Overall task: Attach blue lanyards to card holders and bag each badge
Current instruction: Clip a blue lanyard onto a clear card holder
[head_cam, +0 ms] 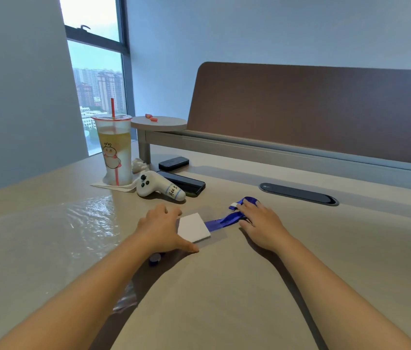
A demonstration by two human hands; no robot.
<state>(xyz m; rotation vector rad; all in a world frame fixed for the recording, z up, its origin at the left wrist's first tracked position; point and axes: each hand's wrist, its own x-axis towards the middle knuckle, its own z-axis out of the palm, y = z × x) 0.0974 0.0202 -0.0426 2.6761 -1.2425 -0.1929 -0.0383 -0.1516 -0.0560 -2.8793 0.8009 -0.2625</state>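
Observation:
A white card holder (193, 226) lies flat on the beige table, inside a thin clear bag (215, 234) whose edge shows around it. A blue lanyard (227, 219) runs from the card to the right and loops near a white clip (234, 205). My left hand (160, 228) rests palm down on the card's left edge, pressing the bag. My right hand (260, 223) lies flat on the bunched lanyard. A small blue piece (154, 258) peeks out under my left wrist.
A stack of clear plastic bags (47, 231) covers the table's left side. Behind stand a drink cup with a red straw (114, 150), a white controller (159, 186), a dark phone (184, 183), a small black box (173, 163) and a desk cable slot (299, 194).

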